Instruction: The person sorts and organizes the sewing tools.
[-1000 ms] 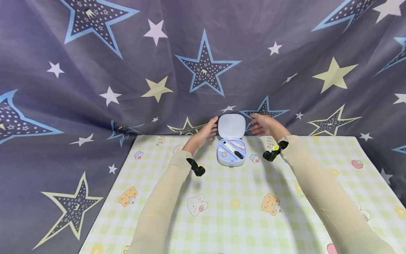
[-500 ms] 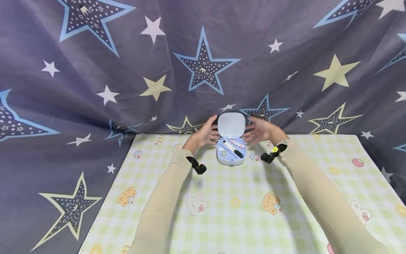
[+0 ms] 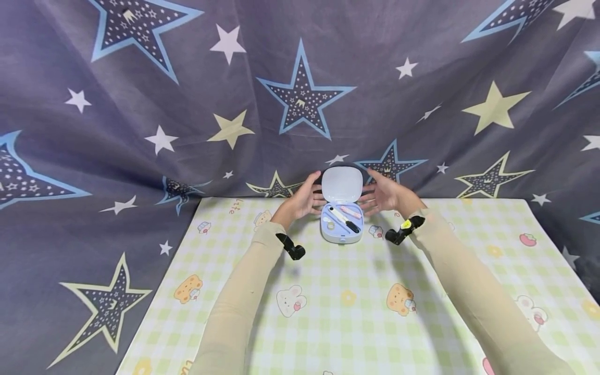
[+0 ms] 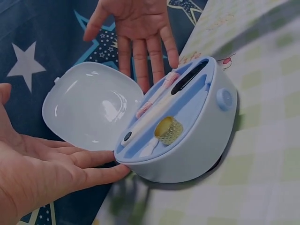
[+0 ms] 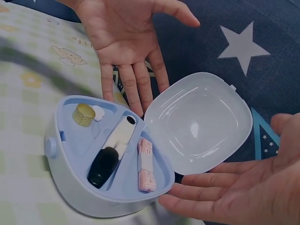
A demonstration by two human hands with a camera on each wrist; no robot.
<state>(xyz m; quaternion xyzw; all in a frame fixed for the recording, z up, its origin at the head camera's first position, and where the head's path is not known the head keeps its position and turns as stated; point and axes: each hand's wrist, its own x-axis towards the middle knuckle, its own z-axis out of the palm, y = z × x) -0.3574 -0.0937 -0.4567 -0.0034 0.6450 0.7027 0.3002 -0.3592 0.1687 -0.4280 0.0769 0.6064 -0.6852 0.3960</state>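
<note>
Near the table's far edge stands a pale blue sewing box (image 3: 341,238), its rounded lid (image 3: 342,185) raised at the back. Inside, the right wrist view shows a metal thimble (image 5: 84,115) beside a small white piece (image 5: 98,113), a white tool with a black end (image 5: 103,166), and a folded pink measuring tape (image 5: 146,165) with a white band round it. My left hand (image 3: 304,199) is at the box's left side, fingers straight and tips right at its rear corner. Opposite it, my right hand (image 3: 385,192) has its straight fingertips at the right rear corner.
A green-and-white checked cloth (image 3: 347,333) with cartoon prints covers the table. Directly behind the box hangs a dark curtain (image 3: 197,104) with stars. Black straps with small cameras sit on both wrists.
My right hand has moved left and slightly down, from beside the lid to the box's right rear corner. The left hand is nearly where it was; the box has stayed put.
</note>
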